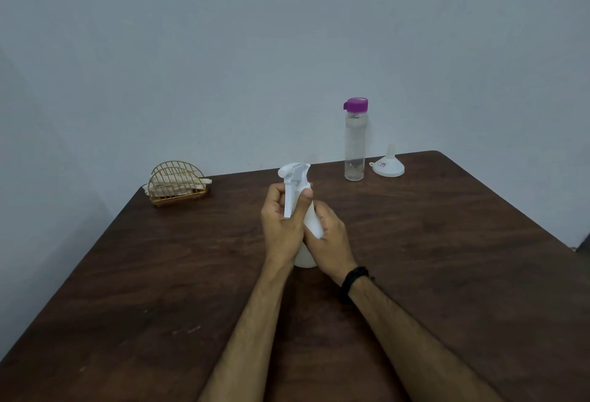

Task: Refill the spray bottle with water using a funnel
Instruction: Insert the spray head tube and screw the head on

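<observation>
A white spray bottle (297,188) stands upright on the dark wooden table (447,258), at its middle. My left hand (281,223) is wrapped around the trigger head and neck. My right hand (329,239) grips the bottle's body just below, hiding most of it. Behind, to the right, a tall clear water bottle (355,143) with a purple cap stands near the wall. A white funnel (389,164) rests upside down beside it, spout pointing up.
A gold wire napkin holder (176,183) with napkins sits at the table's far left corner. A grey wall runs behind the table. My right wrist carries a black band (352,280).
</observation>
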Tool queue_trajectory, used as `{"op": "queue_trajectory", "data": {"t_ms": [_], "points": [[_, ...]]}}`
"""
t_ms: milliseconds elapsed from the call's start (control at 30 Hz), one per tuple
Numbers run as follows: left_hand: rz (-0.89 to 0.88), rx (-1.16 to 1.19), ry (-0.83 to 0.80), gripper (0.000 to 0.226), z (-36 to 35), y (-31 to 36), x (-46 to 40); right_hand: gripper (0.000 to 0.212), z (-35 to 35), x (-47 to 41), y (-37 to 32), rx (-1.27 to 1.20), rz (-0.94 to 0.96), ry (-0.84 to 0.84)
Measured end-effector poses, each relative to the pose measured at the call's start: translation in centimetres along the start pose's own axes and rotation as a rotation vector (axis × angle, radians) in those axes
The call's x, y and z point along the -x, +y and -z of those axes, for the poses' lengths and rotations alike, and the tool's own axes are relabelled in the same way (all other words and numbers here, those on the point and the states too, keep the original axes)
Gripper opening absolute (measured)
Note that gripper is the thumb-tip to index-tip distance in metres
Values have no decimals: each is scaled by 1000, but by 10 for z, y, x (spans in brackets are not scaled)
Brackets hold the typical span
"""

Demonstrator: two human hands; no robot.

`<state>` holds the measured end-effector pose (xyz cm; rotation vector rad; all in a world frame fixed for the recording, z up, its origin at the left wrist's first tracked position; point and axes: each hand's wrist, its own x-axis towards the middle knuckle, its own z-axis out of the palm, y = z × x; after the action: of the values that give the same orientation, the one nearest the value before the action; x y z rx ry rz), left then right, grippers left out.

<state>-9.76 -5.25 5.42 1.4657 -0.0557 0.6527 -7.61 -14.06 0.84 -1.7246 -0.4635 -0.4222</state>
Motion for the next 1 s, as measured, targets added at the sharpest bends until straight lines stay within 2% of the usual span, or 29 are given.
{"op": "queue_trajectory", "data": {"t_ms": [67,267,333,467,600,733,1000], "points": [[-16,-15,52,29,-3,0,-1,25,0,0,-1,-9,4,5],[-73,-14,113,39,-7,2,-3,43,0,-1,1,-27,10,-10],[-41,23,66,35,-6,4,-3,43,1,-1,0,-27,5,-14],[44,65,-58,12,2,3,-3,41,1,-2,-1,-13,-21,-19],[53,23,-54,9,3,3,-5,39,1,-1,-1,-18,-15,-20],[11,-25,54,34,-6,6,-5,34,1,-1,1,-30,-14,-18],[-65,-38,79,45,-8,7,-6,38,0,-3,5,-40,-14,-25]]}}
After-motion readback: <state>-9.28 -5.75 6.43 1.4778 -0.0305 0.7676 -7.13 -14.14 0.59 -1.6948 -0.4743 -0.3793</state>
